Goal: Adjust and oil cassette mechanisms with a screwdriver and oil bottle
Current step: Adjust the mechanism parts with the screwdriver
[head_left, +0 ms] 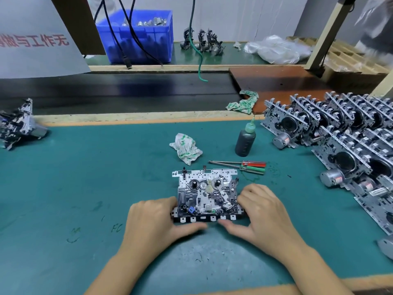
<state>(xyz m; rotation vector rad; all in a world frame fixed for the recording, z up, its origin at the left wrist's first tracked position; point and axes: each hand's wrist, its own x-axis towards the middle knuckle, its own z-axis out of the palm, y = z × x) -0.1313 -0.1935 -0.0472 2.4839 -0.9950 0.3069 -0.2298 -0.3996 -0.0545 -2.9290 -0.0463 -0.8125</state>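
Note:
A cassette mechanism (207,193) lies flat on the green mat (85,177), its gears and metal plate facing up. My left hand (155,220) holds its left side, thumb stretched along the near edge. My right hand (261,211) holds its right side, thumb also along the near edge. Two screwdrivers, one with a red handle (254,163) and one with a green handle (253,169), lie just behind the mechanism to the right. A dark oil bottle (245,140) with a green nozzle stands upright behind them.
A crumpled cloth (185,148) lies behind the mechanism, another (243,103) near the far ledge. Several cassette mechanisms (340,133) stand in rows at the right. One more mechanism (19,124) lies at the left edge. A blue bin (136,37) sits at the back.

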